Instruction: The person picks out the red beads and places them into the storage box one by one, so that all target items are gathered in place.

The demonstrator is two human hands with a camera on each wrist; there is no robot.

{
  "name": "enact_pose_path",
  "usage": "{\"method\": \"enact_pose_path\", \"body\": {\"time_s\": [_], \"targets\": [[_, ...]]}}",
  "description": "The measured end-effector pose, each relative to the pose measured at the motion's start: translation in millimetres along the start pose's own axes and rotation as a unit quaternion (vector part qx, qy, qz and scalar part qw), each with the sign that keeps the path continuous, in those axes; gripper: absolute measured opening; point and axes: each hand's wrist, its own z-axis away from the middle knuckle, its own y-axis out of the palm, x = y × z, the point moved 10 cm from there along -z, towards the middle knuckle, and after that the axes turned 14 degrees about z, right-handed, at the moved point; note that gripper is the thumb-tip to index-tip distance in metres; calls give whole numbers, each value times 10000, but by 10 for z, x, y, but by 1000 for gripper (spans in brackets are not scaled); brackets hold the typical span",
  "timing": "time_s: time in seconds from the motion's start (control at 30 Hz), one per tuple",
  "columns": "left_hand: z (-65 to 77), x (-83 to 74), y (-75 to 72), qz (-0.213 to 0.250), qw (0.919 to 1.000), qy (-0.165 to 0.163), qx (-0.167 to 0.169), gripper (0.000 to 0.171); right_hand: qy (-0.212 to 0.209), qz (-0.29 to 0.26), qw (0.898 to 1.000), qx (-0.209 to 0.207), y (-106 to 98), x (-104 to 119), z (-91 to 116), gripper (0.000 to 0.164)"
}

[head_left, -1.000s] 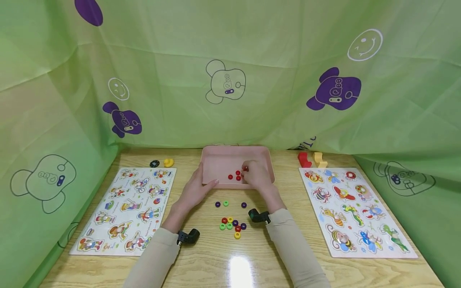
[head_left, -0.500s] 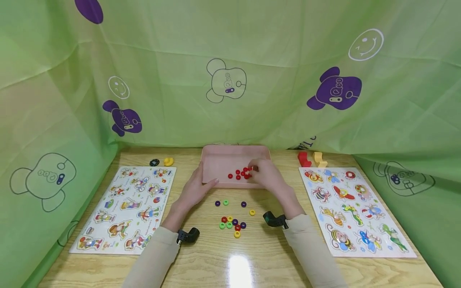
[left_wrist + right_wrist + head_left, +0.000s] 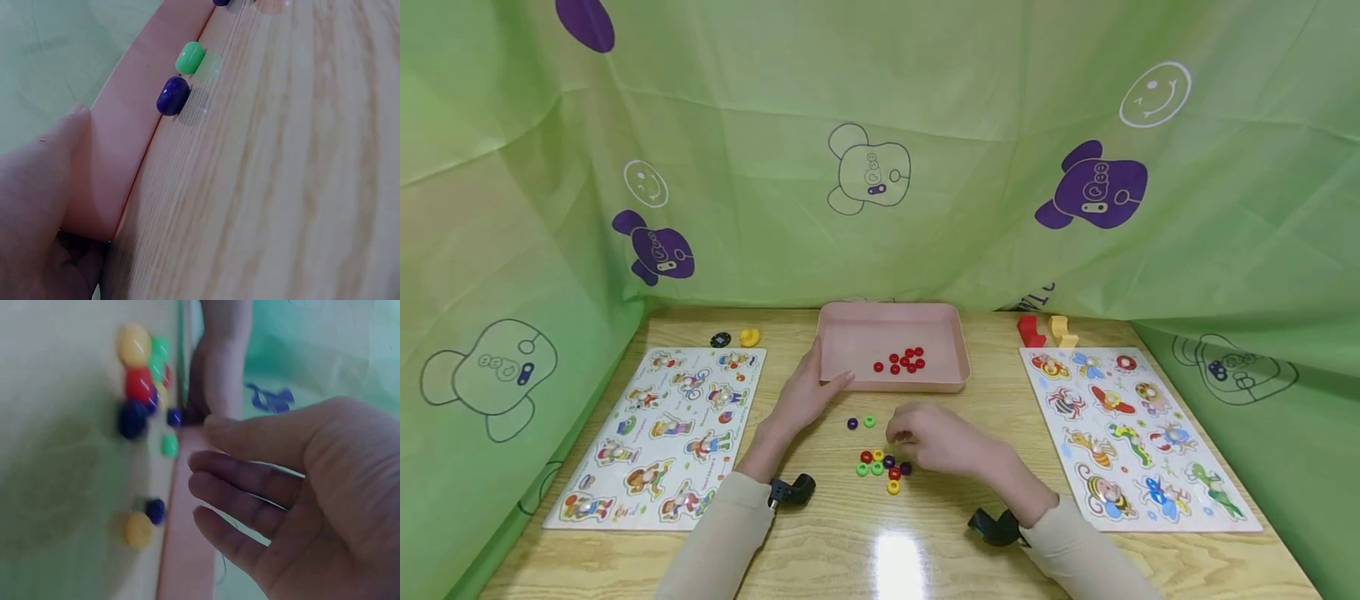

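My left hand [image 3: 801, 396] holds the pink tray [image 3: 850, 333] at its front left corner. In the left wrist view the thumb lies against the tray's pink wall [image 3: 128, 119] and the other fingers bend round the corner. Several red ring beads [image 3: 894, 369] lie inside the tray. My right hand [image 3: 943, 442] hovers over the table before the tray, fingers loosely bent. Nothing shows between its fingers in the right wrist view. Near them are a yellow bead [image 3: 138, 530] and a dark purple bead [image 3: 155, 511], which the hand hides in the head view.
A cluster of mixed beads [image 3: 877, 469] lies nearer me; a green bead [image 3: 869, 422] is close to the tray. Picture puzzle boards flank the work area, left [image 3: 662, 433] and right [image 3: 1135, 450]. A yellow duck [image 3: 749, 337] and a red block [image 3: 1031, 332] stand at the back.
My right hand has left the tray and come toward me over the table beads, uncovering several red beads inside. The left hand stays on the tray.
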Motion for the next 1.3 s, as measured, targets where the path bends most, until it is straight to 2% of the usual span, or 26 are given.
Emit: {"method": "enact_pose_path", "body": {"time_s": [0.13, 0.3, 0.57, 0.7, 0.87, 1.0, 1.17, 1.3], "targets": [[-7, 13, -5, -6, 10000, -20, -9, 93, -449, 56, 9988, 185, 127, 181, 50, 9], [2, 21, -13, 0, 10000, -66, -41, 94, -775, 245, 9967, 85, 187, 296, 67, 12], [-2, 43, -14, -15, 10000, -26, -72, 95, -917, 764, 9928, -97, 226, 359, 57, 13], [-14, 47, -8, -84, 10000, -12, -47, 95, -856, 793, 9931, -108, 235, 344, 36, 13], [-11, 40, -14, -60, 10000, 4, -47, 96, -594, 715, 9956, -116, 112, 252, -35, 10], [-11, 32, -19, -63, 10000, 28, -47, 96, -164, 567, 9979, -278, -81, 67, -126, 12], [-18, 21, -15, -82, 9999, 77, -68, 96, 503, 547, 9933, -890, -322, -335, -286, 13], [-20, 10, 10, -80, 9999, 140, -18, 95, 1222, 500, 9835, -1238, -401, -755, -390, 11]]}}
